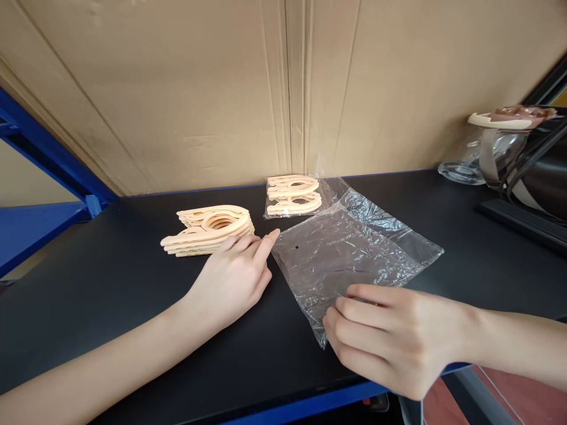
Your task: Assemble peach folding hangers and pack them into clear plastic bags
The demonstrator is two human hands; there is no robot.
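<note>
A loose stack of peach plastic folding hangers (210,229) lies on the black tabletop (110,277). My left hand (233,277) rests beside it, fingers stretched out, fingertips touching the stack and the top corner of a clear plastic bag (349,251). The empty bag lies flat in the middle. My right hand (392,336) pinches the bag's near edge with curled fingers. Behind it a second bag holding a few hangers (293,196) lies near the wall.
A cardboard sheet (283,88) stands as a wall behind the table. A tape dispenser and clear tape roll (500,147) sit at the far right. Blue metal shelf framing (48,177) runs along the left and front edge.
</note>
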